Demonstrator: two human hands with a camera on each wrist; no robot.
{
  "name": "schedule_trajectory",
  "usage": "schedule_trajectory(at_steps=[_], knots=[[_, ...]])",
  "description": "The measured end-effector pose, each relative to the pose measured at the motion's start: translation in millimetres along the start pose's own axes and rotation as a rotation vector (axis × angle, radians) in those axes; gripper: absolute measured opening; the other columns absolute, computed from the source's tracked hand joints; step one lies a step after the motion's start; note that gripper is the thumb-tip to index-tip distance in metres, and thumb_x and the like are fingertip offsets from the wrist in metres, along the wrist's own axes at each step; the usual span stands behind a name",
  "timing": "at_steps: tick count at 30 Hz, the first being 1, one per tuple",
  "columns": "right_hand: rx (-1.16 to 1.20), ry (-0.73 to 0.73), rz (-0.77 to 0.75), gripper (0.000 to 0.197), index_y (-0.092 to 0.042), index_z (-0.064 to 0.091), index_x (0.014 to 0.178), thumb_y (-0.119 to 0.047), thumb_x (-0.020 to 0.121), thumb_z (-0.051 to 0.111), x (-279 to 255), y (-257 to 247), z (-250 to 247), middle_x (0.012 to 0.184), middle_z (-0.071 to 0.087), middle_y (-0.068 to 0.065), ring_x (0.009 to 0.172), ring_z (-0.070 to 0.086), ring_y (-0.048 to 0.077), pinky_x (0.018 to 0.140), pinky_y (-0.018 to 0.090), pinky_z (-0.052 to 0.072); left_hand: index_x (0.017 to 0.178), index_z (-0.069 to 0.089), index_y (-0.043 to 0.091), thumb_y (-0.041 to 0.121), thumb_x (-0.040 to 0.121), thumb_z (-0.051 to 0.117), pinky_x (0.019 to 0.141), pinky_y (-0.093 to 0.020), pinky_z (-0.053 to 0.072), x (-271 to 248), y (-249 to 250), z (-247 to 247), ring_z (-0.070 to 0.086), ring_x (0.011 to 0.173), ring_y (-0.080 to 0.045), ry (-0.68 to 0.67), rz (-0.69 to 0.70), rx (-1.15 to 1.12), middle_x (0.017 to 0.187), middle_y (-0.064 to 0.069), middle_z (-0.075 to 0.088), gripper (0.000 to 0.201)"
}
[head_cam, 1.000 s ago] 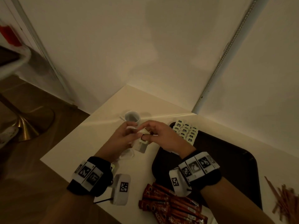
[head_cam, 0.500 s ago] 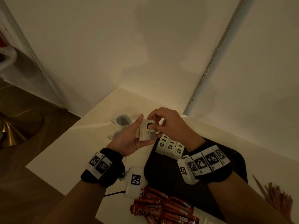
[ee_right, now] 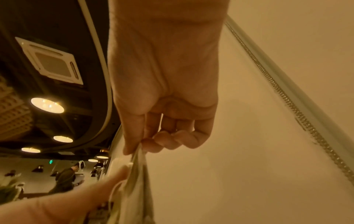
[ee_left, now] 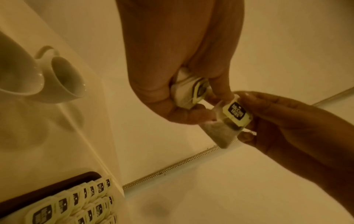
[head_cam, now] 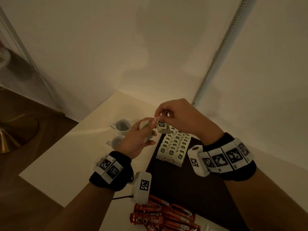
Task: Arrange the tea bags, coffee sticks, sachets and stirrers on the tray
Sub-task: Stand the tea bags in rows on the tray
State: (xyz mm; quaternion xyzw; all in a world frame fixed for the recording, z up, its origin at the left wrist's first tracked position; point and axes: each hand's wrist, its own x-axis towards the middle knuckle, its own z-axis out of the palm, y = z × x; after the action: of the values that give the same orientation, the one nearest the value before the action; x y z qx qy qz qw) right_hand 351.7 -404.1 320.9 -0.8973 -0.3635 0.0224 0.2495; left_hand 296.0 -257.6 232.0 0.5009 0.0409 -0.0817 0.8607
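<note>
Right hand pinching one tea bag by its top, fingers clamped on it, above the far corner of the tray. Left hand curled round a small stack of tea bags. Rows of tea bags already on tray. Coffee sticks on the surface nearby.

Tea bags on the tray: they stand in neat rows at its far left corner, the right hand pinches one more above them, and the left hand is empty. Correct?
Not quite: the left hand is not empty. The left wrist view shows it gripping a small bunch of tea bags. The rest holds: rows of tea bags stand at the far left corner of the tray, and the right hand pinches one tea bag above them.
</note>
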Motion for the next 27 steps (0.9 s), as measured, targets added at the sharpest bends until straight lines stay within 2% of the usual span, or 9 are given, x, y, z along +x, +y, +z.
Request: schedule_trajectory(at_steps=[5, 9, 11, 14, 17, 19, 21, 24, 27], knots=[[0.032, -0.016, 0.027, 0.010, -0.012, 0.063, 0.099, -0.015, 0.091, 0.057, 0.9, -2.3, -1.8, 0.057, 0.051, -0.012, 0.051, 0.050, -0.005, 0.053, 0.008, 0.035, 0.082, 0.062, 0.024, 0.031, 0.079, 0.063, 0.050, -0.020, 0.041, -0.1, -3.0, 6.0, 0.058, 0.071, -0.009, -0.027, -0.008, 0.009, 0.081, 0.003, 0.059, 0.008], [0.062, 0.003, 0.066, 0.025, -0.015, 0.064, 0.095, -0.036, 0.093, 0.052, -1.3, -1.4, -1.6, 0.058, 0.058, 0.000, 0.049, 0.050, 0.010, 0.051, 0.018, 0.036, 0.077, 0.065, 0.027, 0.034, 0.079, 0.061, 0.048, -0.018, 0.041, -1.0, -1.8, 7.9, 0.056, 0.066, -0.006, -0.018, -0.010, -0.054, 0.076, 0.005, 0.061, 0.008], [0.040, 0.012, 0.048, 0.027, -0.017, 0.067, 0.086, -0.041, 0.090, 0.056, -2.8, 0.5, -2.8, 0.062, 0.058, -0.005, 0.055, 0.051, 0.004, 0.053, 0.014, 0.036, 0.082, 0.063, 0.024, 0.035, 0.079, 0.061, 0.049, -0.018, 0.043, -1.1, -1.2, 8.6, 0.058, 0.067, -0.006, -0.007, -0.002, -0.060, 0.077, 0.005, 0.061, 0.012], [-0.009, 0.060, 0.018, 0.023, -0.017, 0.066, 0.073, -0.036, 0.086, 0.064, -4.0, 3.8, -2.4, 0.063, 0.050, -0.013, 0.064, 0.049, -0.008, 0.060, 0.005, 0.034, 0.095, 0.060, 0.020, 0.035, 0.080, 0.059, 0.052, -0.019, 0.049, -1.3, -2.7, 9.6, 0.064, 0.080, -0.010, -0.027, 0.009, -0.074, 0.089, -0.001, 0.063, 0.021], [0.041, 0.160, 0.062, 0.026, -0.012, 0.063, 0.067, -0.030, 0.086, 0.065, -4.3, 7.5, -1.2, 0.066, 0.052, -0.007, 0.061, 0.048, 0.001, 0.059, 0.008, 0.033, 0.108, 0.058, 0.020, 0.025, 0.078, 0.062, 0.053, -0.019, 0.051, -3.1, -5.0, 13.7, 0.067, 0.086, -0.013, -0.062, 0.001, -0.083, 0.093, 0.002, 0.070, 0.030], [0.092, 0.210, 0.104, 0.028, -0.006, 0.063, 0.068, -0.027, 0.085, 0.066, -4.3, 8.8, -0.2, 0.071, 0.056, 0.000, 0.062, 0.049, 0.004, 0.060, 0.010, 0.034, 0.100, 0.060, 0.019, 0.017, 0.081, 0.062, 0.053, -0.018, 0.050, -5.1, -7.5, 16.3, 0.068, 0.080, -0.012, -0.062, -0.002, -0.095, 0.086, 0.004, 0.071, 0.019], [0.123, 0.249, 0.152, 0.026, -0.008, 0.065, 0.068, -0.028, 0.086, 0.065, -4.4, 10.3, 0.8, 0.072, 0.058, -0.002, 0.062, 0.052, 0.004, 0.059, 0.008, 0.036, 0.091, 0.062, 0.019, 0.013, 0.086, 0.059, 0.055, -0.018, 0.051, -6.6, -10.5, 18.0, 0.069, 0.079, -0.012, -0.038, 0.001, -0.151, 0.085, 0.003, 0.071, 0.009], [0.282, 0.257, 0.237, 0.020, -0.014, 0.072, 0.077, -0.031, 0.086, 0.065, -6.7, 12.9, 3.8, 0.067, 0.063, -0.006, 0.055, 0.058, 0.002, 0.052, 0.010, 0.043, 0.093, 0.063, 0.016, 0.014, 0.082, 0.059, 0.062, -0.019, 0.055, -6.6, -13.6, 18.2, 0.069, 0.084, -0.015, -0.007, 0.017, -0.265, 0.091, -0.002, 0.072, 0.012], [0.481, 0.253, 0.274, 0.016, -0.013, 0.073, 0.086, -0.027, 0.085, 0.066, -10.5, 15.9, 9.5, 0.071, 0.069, 0.009, 0.058, 0.062, 0.010, 0.051, 0.018, 0.049, 0.089, 0.065, 0.014, 0.011, 0.083, 0.059, 0.067, -0.021, 0.057, -5.0, -15.7, 19.2, 0.069, 0.085, -0.017, 0.029, 0.057, -0.324, 0.088, -0.005, 0.071, 0.009]])
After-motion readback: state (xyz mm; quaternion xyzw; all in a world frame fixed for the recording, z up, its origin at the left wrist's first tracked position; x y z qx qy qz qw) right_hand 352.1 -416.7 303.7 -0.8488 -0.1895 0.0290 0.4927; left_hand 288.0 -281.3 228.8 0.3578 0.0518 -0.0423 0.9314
